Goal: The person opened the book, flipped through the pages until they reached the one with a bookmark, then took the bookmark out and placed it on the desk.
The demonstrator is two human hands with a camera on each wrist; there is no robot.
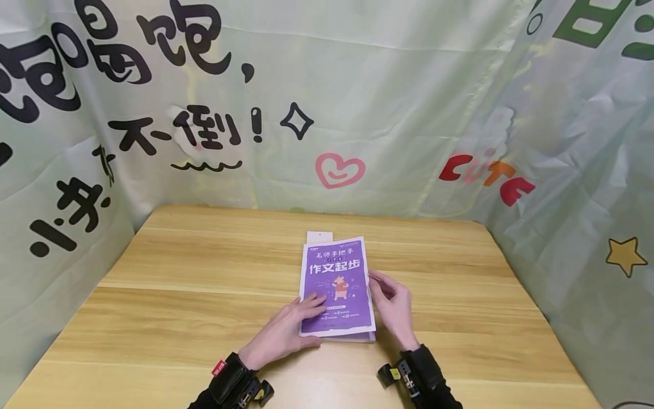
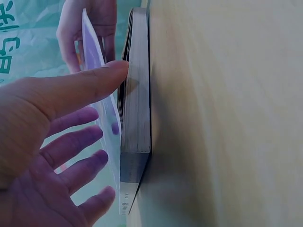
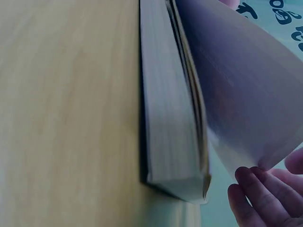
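A thick book with a purple cover lies on the wooden table; a pink cartoon figure and white characters are printed on it. The right side of the cover stands lifted off the page block. My right hand pinches the cover's right edge, with fingertips at its corner in the right wrist view. My left hand rests at the lower left, its fairly straight fingers on the cover. In the left wrist view the left thumb reaches to the edge of the pages.
A white card-like piece with a small dark dot sticks out past the book's far edge. The wooden table stretches to both sides. Behind it hangs a pale printed cloth. A dark cable shows at the lower right corner.
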